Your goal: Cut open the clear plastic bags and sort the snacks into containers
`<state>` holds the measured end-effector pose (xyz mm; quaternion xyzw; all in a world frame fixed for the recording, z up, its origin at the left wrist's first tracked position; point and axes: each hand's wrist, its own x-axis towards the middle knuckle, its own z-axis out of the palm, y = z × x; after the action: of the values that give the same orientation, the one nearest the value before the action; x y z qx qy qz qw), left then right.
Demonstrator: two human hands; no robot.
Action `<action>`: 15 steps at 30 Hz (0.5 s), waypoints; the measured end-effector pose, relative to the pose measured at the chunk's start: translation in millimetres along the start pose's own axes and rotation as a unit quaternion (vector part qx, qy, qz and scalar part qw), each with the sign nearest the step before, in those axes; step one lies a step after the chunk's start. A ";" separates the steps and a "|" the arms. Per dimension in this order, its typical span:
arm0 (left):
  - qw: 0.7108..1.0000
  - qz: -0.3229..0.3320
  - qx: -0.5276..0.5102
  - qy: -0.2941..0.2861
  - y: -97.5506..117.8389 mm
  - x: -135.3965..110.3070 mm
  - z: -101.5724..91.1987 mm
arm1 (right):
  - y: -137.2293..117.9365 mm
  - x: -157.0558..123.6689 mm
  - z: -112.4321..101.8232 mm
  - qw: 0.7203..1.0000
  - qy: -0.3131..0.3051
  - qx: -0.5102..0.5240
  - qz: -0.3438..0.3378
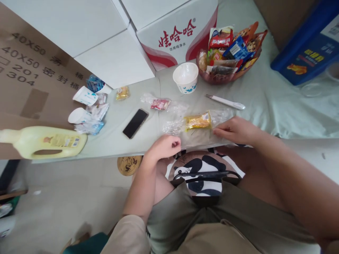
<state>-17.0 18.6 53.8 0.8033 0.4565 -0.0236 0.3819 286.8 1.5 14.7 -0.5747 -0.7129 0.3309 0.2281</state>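
Note:
A yellow-wrapped snack [198, 121] lies on a clear plastic sheet [197, 139] spread at the table's front edge. My left hand [166, 145] is curled closed at the sheet's near left edge. On the right, my right hand [237, 129] pinches the sheet beside the snack. Behind the sheet, a small red packet [160, 104] rests among crumpled clear film. A white utility knife [225, 101] lies behind my right hand, and a white paper bowl [185, 78] with a blue pattern stands farther back.
A black phone [136, 123] and a small yellow packet [122, 93] lie to the left. Paper cups [85, 96], wrappers [98, 112] and a yellow jug [50, 142] are at the far left. Behind stand a snack-filled bowl [212, 78], a white box [174, 44] and a blue container [299, 60].

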 end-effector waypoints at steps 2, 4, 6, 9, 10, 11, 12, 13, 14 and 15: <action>0.999 -0.004 -0.045 0.011 -5.1 -0.4 -0.3 | 2.4 1.0 -1.7 0.997 -0.036 -0.063 0.004; 0.987 0.016 -0.050 0.154 -10.0 2.9 0.6 | 1.9 1.9 -3.7 0.994 -0.040 -0.100 0.023; 0.949 0.058 -0.023 0.309 -13.4 10.9 2.5 | -0.6 2.9 -3.8 0.992 -0.007 -0.117 0.052; 0.936 0.108 0.018 0.334 -15.5 29.6 7.4 | -5.3 5.5 1.6 0.987 0.049 -0.136 0.066; 0.946 0.112 0.022 0.302 -15.4 36.2 9.6 | -6.8 6.7 4.8 0.986 0.076 -0.138 0.059; 0.957 0.108 0.019 0.270 -15.0 42.3 11.9 | -8.4 8.2 8.5 0.984 0.104 -0.135 0.043; 0.964 0.100 0.007 0.245 -14.1 47.7 14.2 | -10.0 9.8 12.6 0.983 0.128 -0.128 0.015; 0.969 0.089 -0.013 0.229 -12.7 52.3 16.1 | -11.7 11.5 17.0 0.982 0.143 -0.119 -0.023; 0.971 0.078 -0.045 0.220 -11.0 56.0 17.5 | -13.3 13.3 21.5 0.981 0.145 -0.111 -0.067; 0.971 0.070 -0.089 0.212 -8.9 58.8 18.3 | -14.7 15.3 25.9 0.979 0.135 -0.106 -0.109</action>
<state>16.3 51.6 12.8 0.7829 0.4700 0.2145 0.3467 255.1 9.2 7.1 -0.5534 -0.7653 0.1461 0.2945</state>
